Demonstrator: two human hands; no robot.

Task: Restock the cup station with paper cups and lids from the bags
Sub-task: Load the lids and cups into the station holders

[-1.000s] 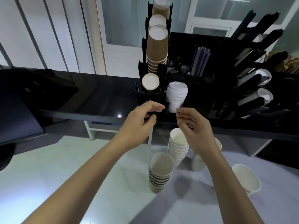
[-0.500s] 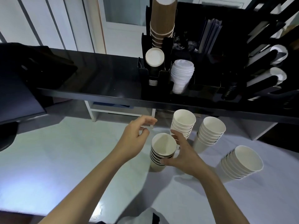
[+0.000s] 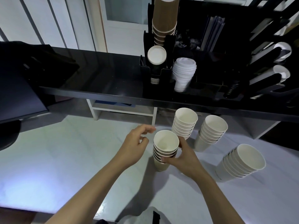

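Observation:
A short stack of dark-sided paper cups point(image 3: 165, 147) stands on the white counter. My right hand point(image 3: 182, 156) grips this stack from its right side, thumb and fingers curled round it. My left hand point(image 3: 135, 143) hovers just left of the stack with loosely curled fingers, holding nothing. Three stacks of white cups stand nearby: one point(image 3: 185, 122) behind, one point(image 3: 212, 132) to the right, one point(image 3: 242, 162) leaning at far right. On the black shelf the cup station point(image 3: 161, 78) holds a dark cup stack point(image 3: 156, 59), white lids point(image 3: 184, 73) and tall brown cups point(image 3: 165, 18).
The black shelf edge point(image 3: 113, 96) runs across above the counter. A dark monitor point(image 3: 17, 88) stands at the left. Black dispenser tubes point(image 3: 271, 65) slant at the right of the station. A white frame point(image 3: 123, 110) sits under the shelf.
Both hands came down from the station's front to the counter. My right hand took hold of the dark-sided stack; my left hand stopped beside it. The view tilted downward.

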